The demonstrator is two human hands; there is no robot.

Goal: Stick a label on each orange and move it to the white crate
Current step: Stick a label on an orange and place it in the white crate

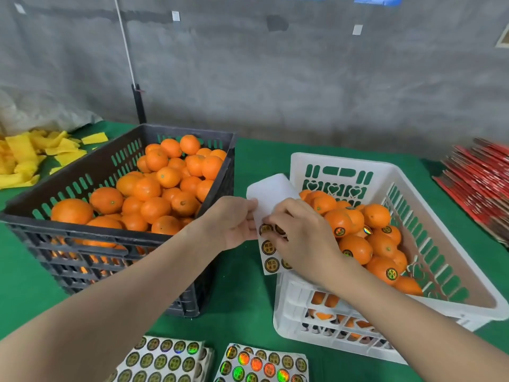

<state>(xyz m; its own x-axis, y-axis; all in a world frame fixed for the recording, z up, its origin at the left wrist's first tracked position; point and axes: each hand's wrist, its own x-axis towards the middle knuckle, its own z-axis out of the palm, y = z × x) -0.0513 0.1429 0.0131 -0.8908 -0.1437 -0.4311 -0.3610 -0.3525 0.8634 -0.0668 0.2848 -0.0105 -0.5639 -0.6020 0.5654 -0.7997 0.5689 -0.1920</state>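
Note:
Between the two crates, my left hand [232, 221] holds a white label sheet [271, 199] by its left edge. The sheet carries round gold-and-black labels [268, 247] along its lower part. My right hand [300, 232] lies over the sheet, its fingertips pinching at one label near the top row. The dark crate [82, 244] on the left is heaped with unlabelled oranges [157, 188]. The white crate [344, 323] on the right holds oranges with labels on them [356, 248].
Two stacks of full label sheets [165, 361] [261, 365] lie at the table's near edge on the green cloth [239, 299]. Yellow foam wrappers [30, 155] are piled at the far left. A fan of red cartons [479, 186] lies at the far right.

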